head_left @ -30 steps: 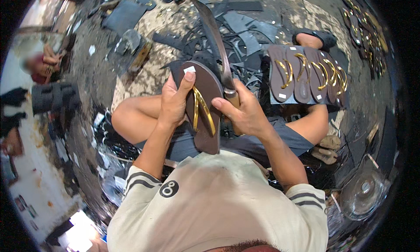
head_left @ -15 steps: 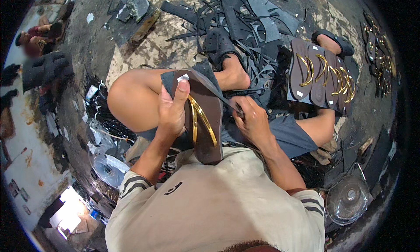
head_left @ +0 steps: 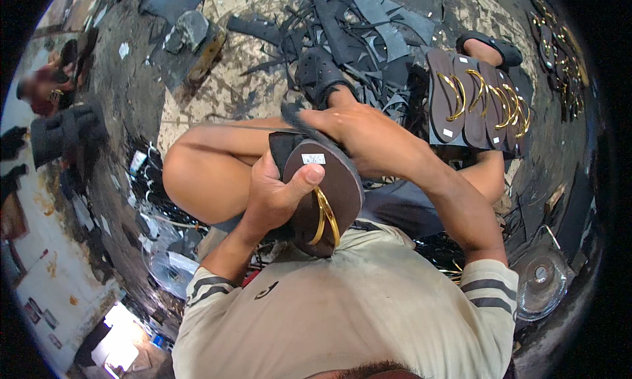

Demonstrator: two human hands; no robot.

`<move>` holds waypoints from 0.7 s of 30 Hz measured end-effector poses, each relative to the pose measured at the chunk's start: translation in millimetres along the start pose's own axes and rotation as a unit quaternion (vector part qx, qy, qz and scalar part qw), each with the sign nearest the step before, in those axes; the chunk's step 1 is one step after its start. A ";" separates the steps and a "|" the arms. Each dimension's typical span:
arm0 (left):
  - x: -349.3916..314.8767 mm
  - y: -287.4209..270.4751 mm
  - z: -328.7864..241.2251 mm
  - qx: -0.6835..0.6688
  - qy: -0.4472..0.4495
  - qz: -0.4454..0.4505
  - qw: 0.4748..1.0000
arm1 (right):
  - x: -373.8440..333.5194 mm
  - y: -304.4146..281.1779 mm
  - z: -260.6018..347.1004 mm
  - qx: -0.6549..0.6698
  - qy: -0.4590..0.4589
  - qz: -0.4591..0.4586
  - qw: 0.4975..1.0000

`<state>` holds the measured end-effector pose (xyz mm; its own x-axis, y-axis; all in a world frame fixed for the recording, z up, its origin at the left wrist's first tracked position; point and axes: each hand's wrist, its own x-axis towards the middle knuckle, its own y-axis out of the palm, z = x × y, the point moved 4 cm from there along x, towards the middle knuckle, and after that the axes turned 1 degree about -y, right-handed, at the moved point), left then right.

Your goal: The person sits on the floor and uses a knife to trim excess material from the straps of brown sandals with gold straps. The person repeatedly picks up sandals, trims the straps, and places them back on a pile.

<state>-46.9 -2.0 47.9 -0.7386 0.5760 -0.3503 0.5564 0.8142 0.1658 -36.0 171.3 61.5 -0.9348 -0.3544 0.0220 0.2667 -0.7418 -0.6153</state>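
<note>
A brown flip-flop (head_left: pixel 329 188) with shiny gold straps and a white sticker is tilted up in front of my chest. My left hand (head_left: pixel 280 194) grips it, thumb pressed on the sole near the sticker. Dark sheet material (head_left: pixel 282 148) sticks out past the sole's edge beside that hand. My right hand (head_left: pixel 329 125) is closed at the far edge of the flip-flop, its fingers mostly hidden. From it a thin, straight, blade-like knife (head_left: pixel 243 127) points left over my knee. A dark cut strip (head_left: pixel 297 118) curls up beside the right hand.
Several brown flip-flops with gold straps (head_left: pixel 464 102) lie in a row by my other leg; more (head_left: pixel 556 56) lie at the far right. Dark offcuts (head_left: pixel 368 50) are strewn ahead around my black clog (head_left: pixel 319 73). A stone block (head_left: pixel 191 33) stands far left, a fan (head_left: pixel 540 277) near right.
My right hand has moved up and left across the flip-flop's far edge, bringing the thin blade into view. The flip-flop, still in my left hand, has shifted right and tilted.
</note>
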 end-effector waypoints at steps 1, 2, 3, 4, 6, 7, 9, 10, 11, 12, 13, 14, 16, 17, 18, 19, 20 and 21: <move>2.2 -0.1 -2.5 -0.007 -0.004 0.013 1.000 | 2.8 -6.5 -7.1 0.077 0.027 -0.043 0.996; 1.4 -1.8 -2.4 -0.032 0.006 -0.008 0.999 | 4.0 -13.6 -16.6 0.155 0.053 -0.085 0.983; 0.4 -4.3 0.1 -0.058 0.016 -0.028 0.998 | 2.5 -21.7 -23.5 0.231 0.077 -0.125 0.962; 0.6 -2.8 4.2 -0.052 0.011 -0.021 0.998 | -13.0 -24.4 -22.8 0.350 0.225 -0.046 0.908; 20.0 3.6 4.0 0.018 0.014 0.014 1.000 | -10.9 -22.3 -16.5 0.284 0.142 -0.040 0.947; 29.1 8.6 7.0 0.011 0.018 0.043 0.999 | -12.1 -24.1 -13.4 0.249 0.102 -0.037 0.962; 28.3 0.7 9.1 -0.248 -0.007 0.069 0.966 | -32.0 -38.6 -16.1 0.412 0.201 -0.128 0.879; 29.5 1.4 15.9 -0.375 -0.021 0.087 0.923 | -41.9 -45.0 -25.0 0.447 0.204 -0.210 0.846; 26.4 3.6 29.5 -0.212 0.021 0.079 0.974 | -50.4 -48.2 -33.1 0.477 0.205 -0.292 0.803; 19.3 8.0 47.0 -0.044 0.064 0.067 0.995 | -54.8 -41.6 -39.3 0.504 0.198 -0.343 0.768; 19.8 32.4 34.8 -0.109 0.107 0.083 0.985 | -54.3 -33.3 -33.5 0.537 0.224 -0.346 0.736; 18.0 56.2 19.3 -0.171 0.148 0.103 0.969 | -51.5 -21.8 -24.8 0.534 0.216 -0.324 0.750; 29.2 52.4 18.8 -0.223 0.167 -0.015 0.960 | -47.7 -1.6 -8.8 0.506 0.208 -0.295 0.784; 37.0 51.5 14.6 -0.328 0.132 -0.056 0.934 | -48.2 7.5 -4.0 0.465 0.180 -0.308 0.810; 37.8 48.1 12.7 -0.342 0.082 -0.079 0.933 | -50.7 14.5 -5.5 0.441 0.189 -0.293 0.827; 43.6 36.6 20.6 -0.333 0.085 -0.105 0.933 | -55.0 22.7 -6.8 0.418 0.197 -0.274 0.843; 40.0 27.6 21.9 -0.353 0.069 -0.133 0.924 | -62.3 28.2 -9.4 0.295 0.185 -0.280 0.894; 36.0 20.0 22.9 -0.373 0.053 -0.161 0.912 | -73.8 37.6 -12.4 0.167 0.169 -0.281 0.930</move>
<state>-53.6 33.4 17.5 -0.8727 0.2703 -0.4067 -0.0797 0.7428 0.6647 40.1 176.6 26.9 -0.9536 0.3004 -0.0179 -0.2814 -0.9111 -0.3012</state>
